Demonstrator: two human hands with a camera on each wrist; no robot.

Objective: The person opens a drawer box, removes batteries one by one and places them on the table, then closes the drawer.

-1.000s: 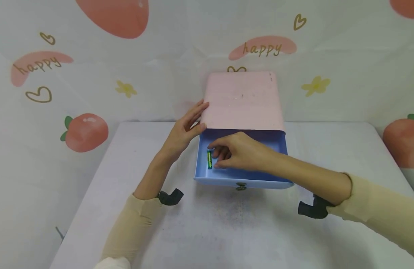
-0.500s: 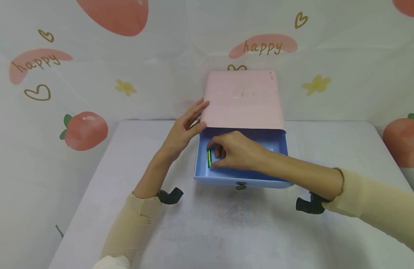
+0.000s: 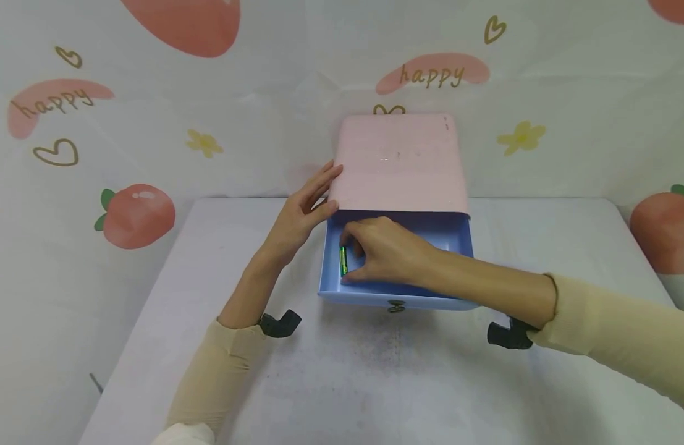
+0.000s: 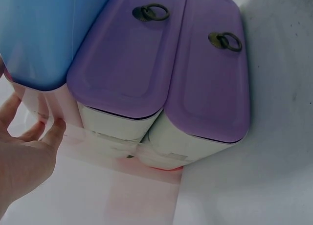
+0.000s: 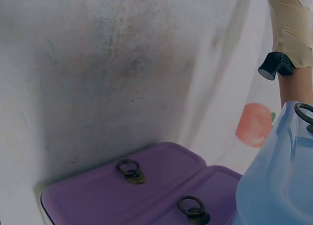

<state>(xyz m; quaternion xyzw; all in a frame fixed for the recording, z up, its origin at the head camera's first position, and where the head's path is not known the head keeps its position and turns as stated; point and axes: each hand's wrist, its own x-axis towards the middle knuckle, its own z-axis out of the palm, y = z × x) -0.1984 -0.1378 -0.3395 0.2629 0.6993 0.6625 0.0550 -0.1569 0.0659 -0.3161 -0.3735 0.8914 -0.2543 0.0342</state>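
Note:
A small green battery (image 3: 343,261) lies along the left side inside the pulled-out blue drawer (image 3: 397,301), in the head view. My right hand (image 3: 394,250) reaches into that drawer with curled fingers. Its index finger and thumb pinch the battery from its two ends. Above the drawer stands the pink box body (image 3: 400,164). My left hand (image 3: 303,216) rests against the left side of this body with relaxed, spread fingers. The left wrist view has the same left hand (image 4: 27,159) touching the pink side below the blue drawer (image 4: 41,44). My right hand is out of the right wrist view.
Two purple drawer fronts with ring pulls, one (image 4: 124,54) beside the other (image 4: 210,68), sit below the blue drawer. A white table (image 3: 342,377) carries the box. Behind hangs a white printed cloth (image 3: 297,93).
My right hand has moved slightly left. Its index finger and thumb have come from beside the battery to its two ends. The left hand stays on the box.

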